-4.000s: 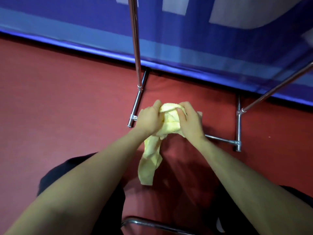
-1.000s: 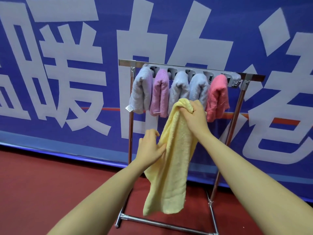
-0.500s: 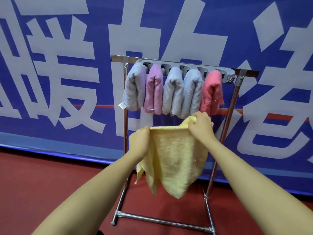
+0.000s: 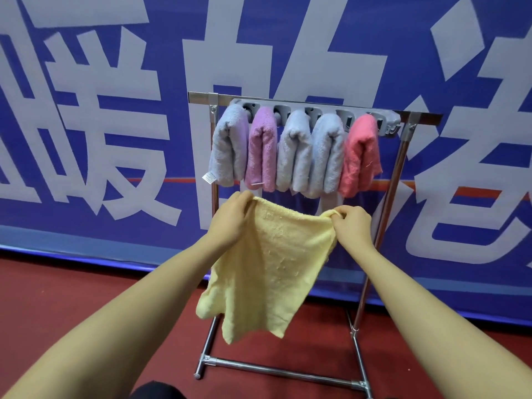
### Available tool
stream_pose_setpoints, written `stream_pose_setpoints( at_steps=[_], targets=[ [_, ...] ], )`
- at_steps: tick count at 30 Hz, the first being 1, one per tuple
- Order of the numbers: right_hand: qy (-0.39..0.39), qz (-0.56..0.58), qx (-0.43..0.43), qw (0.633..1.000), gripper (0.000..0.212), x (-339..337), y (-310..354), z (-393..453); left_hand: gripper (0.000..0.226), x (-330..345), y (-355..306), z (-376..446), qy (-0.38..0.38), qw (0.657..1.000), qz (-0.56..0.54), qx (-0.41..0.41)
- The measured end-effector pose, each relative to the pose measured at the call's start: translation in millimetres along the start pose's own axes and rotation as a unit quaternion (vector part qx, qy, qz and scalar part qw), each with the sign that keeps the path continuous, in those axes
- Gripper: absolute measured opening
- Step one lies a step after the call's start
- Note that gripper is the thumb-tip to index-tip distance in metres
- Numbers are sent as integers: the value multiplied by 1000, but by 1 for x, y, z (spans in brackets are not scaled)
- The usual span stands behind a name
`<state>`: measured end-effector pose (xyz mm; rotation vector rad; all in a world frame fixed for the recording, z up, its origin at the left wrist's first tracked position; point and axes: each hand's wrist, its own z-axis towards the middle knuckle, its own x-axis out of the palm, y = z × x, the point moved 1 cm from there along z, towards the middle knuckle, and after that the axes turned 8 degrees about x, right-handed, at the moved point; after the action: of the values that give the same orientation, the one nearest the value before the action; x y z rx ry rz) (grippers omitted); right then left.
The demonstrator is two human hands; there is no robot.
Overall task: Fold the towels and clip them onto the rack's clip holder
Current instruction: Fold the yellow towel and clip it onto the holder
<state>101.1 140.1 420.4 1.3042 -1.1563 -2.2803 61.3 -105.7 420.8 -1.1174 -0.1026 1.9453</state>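
A yellow towel (image 4: 267, 269) hangs spread out in front of the metal rack (image 4: 398, 180). My left hand (image 4: 233, 218) grips its upper left corner and my right hand (image 4: 352, 224) pinches its upper right corner. Its lower edge hangs loose and uneven. Above my hands, the grey clip holder (image 4: 385, 125) on the rack's top bar holds several folded towels: a grey one (image 4: 229, 148), a purple one (image 4: 262, 151), two pale blue-grey ones (image 4: 311, 154) and a pink one (image 4: 359, 154). The clip holder's right end shows past the pink towel.
A blue banner (image 4: 86, 125) with large white characters stands right behind the rack. The floor (image 4: 72, 298) is red. The rack's base bar (image 4: 282, 370) runs along the floor below the towel. Dark clothing shows at the bottom edge.
My hands have moved apart and stretched the yellow towel's top edge wide, so it now hangs flatter. The view has moved a little closer to the rack.
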Motion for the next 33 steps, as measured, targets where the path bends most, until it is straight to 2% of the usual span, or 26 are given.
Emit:
stream_pose_setpoints(
  at_steps=[5, 10, 13, 16, 19, 23, 26, 28, 30, 33],
  targets=[
    [30, 77, 58, 995, 18, 3, 4, -10, 16, -1, 2, 2, 6, 994, 107, 24],
    [20, 181, 96, 979, 10, 1, 12, -16, 21, 0, 7, -2, 70, 978, 190, 47],
    [19, 140, 35, 989, 14, -4, 20, -23, 24, -6, 7, -3, 89, 986, 137, 29],
    [79, 116, -46, 989, 31, 0, 28, -28, 26, -10, -6, 0, 108, 987, 106, 48],
    [132, 102, -82, 983, 43, 11, 40, -36, 22, -12, -24, 7, 111, 987, 80, 84],
    [147, 18, -139, 979, 12, 26, 59, -45, 18, -16, -41, 19, 106, 984, 46, 138],
    [126, 20, -160, 979, 19, 29, 68, -45, 14, -23, -46, 21, 105, 980, 26, 164],
    [100, 69, -160, 980, 14, 27, 70, -40, 9, -28, -42, 18, 104, 981, 19, 161],
    [88, 117, -153, 977, 14, 22, 72, -37, 13, -32, -35, 13, 112, 985, 31, 124],
    [58, 161, -128, 977, 12, 13, 75, -34, 5, -31, -25, 2, 101, 992, 69, 23]
  ],
)
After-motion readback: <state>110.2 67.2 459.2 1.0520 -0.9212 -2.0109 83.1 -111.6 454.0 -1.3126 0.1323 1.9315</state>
